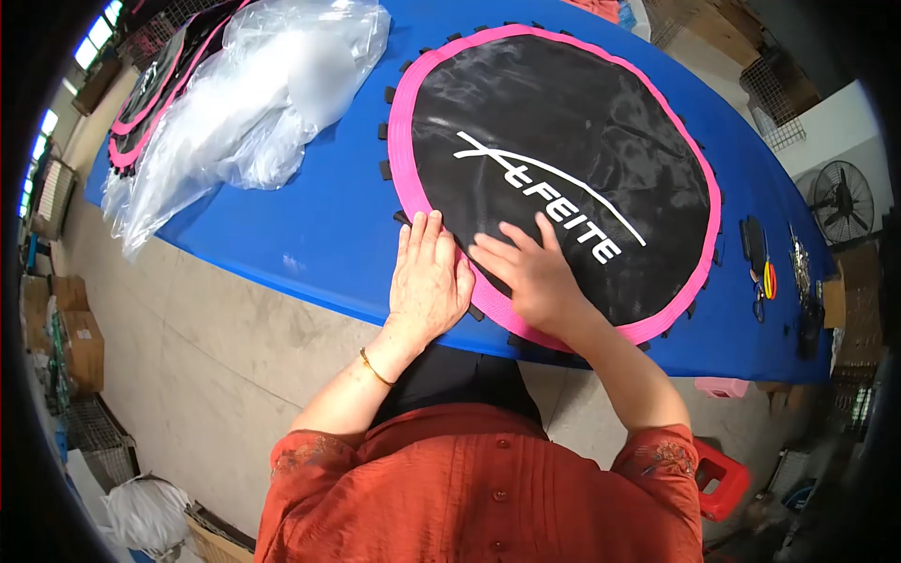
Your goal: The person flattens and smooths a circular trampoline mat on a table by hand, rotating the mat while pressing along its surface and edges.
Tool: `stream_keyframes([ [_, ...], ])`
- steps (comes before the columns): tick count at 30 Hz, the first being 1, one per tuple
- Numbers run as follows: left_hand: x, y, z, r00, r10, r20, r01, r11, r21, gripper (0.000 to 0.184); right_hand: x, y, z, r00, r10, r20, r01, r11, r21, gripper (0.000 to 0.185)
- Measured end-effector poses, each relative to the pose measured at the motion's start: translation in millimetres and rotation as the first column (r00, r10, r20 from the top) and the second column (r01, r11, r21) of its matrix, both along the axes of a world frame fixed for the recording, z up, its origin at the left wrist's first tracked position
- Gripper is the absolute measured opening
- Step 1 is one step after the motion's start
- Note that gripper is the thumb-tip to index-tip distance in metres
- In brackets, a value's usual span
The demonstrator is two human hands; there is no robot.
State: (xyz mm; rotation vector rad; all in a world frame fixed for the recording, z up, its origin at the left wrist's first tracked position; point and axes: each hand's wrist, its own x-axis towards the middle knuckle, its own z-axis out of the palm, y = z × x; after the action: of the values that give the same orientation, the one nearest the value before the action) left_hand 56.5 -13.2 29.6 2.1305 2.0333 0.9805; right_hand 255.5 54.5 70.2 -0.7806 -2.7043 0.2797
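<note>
A round black trampoline mat (563, 122) with a pink border, black loops around its rim and white lettering lies on a blue-covered table (310, 235). My left hand (430, 277) rests flat on the mat's near-left pink edge, fingers together and stretched out. Just to its right, my right hand (532, 272) is over the black fabric near the same edge, its fingers spread and slightly blurred. Whether the right palm touches the mat I cannot tell. Neither hand holds anything.
Clear plastic sheeting (272, 89) covers part of more pink-edged mats (141, 122) at the left. Scissors (757, 296) and a yellow-and-red handled tool (770, 279) lie at the right. Beyond the table stand a fan (841, 202) and a red plastic container (721, 480).
</note>
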Motion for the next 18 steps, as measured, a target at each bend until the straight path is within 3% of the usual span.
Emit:
stream_keyframes([
  [5, 0, 0, 0, 1.000, 0.005, -0.012, -0.004, 1.000, 0.011, 0.042, 30, -27, 2, 0.991, -0.056, 0.118, 0.052, 0.998, 0.036, 0.052],
  [12, 1, 1, -1, 1.000, 0.012, -0.029, -0.012, 1.000, -0.002, 0.042, -2, -4, -11, 0.999, -0.034, -0.023, 0.035, 0.998, 0.052, 0.061],
  [18, 1, 1, -1, 1.000, 0.010, -0.028, -0.010, 1.000, -0.017, 0.043, 20, -26, -12, 0.997, -0.059, 0.040, 0.058, 0.998, 0.007, 0.061],
])
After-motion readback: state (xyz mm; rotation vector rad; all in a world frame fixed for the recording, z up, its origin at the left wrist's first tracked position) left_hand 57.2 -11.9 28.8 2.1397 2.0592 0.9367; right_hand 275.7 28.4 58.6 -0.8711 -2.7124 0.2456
